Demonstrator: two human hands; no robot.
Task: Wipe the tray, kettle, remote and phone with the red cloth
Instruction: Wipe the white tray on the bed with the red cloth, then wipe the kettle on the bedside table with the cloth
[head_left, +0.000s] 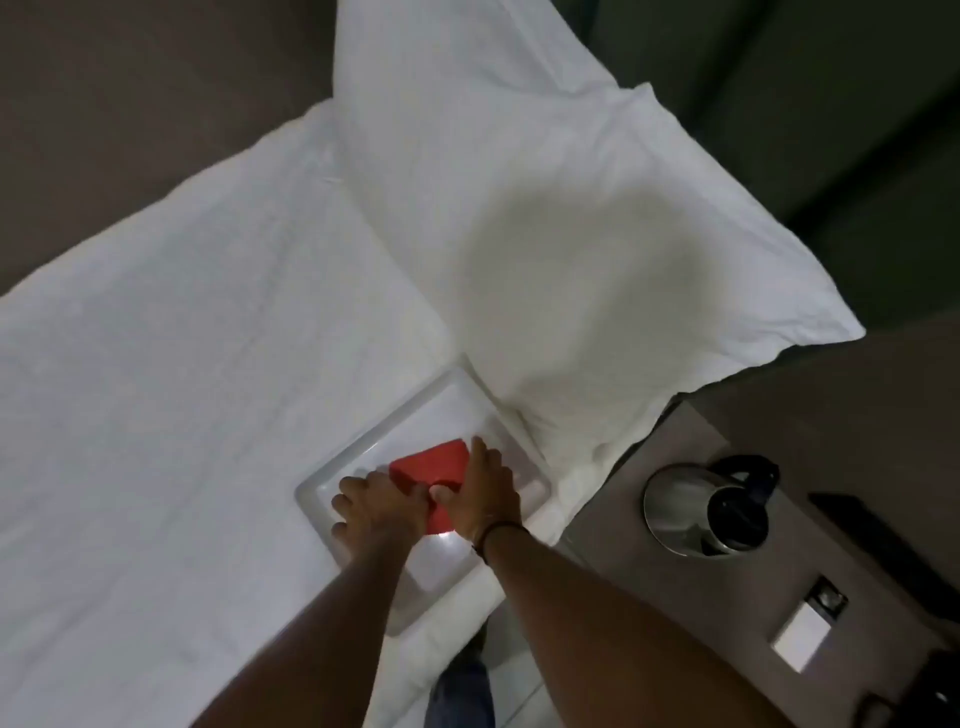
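Note:
A white tray (395, 421) lies on the bed near its right edge. A folded red cloth (428, 470) rests inside it. My left hand (376, 506) lies on the tray's near left part with its fingers at the cloth's edge. My right hand (485, 488) presses flat on the cloth's right side, thumb on the red fabric. A steel kettle (698, 512) with a black handle stands on the bedside table (623, 530) to the right. A dark remote (883, 540) lies beyond the kettle. A white phone (805, 626) lies near the table's front.
A large white pillow (545, 234) lies just behind the tray, touching its far rim. White bedding (182, 389) spreads to the left. A narrow strip of floor (514, 670) with my leg in jeans shows between bed and table.

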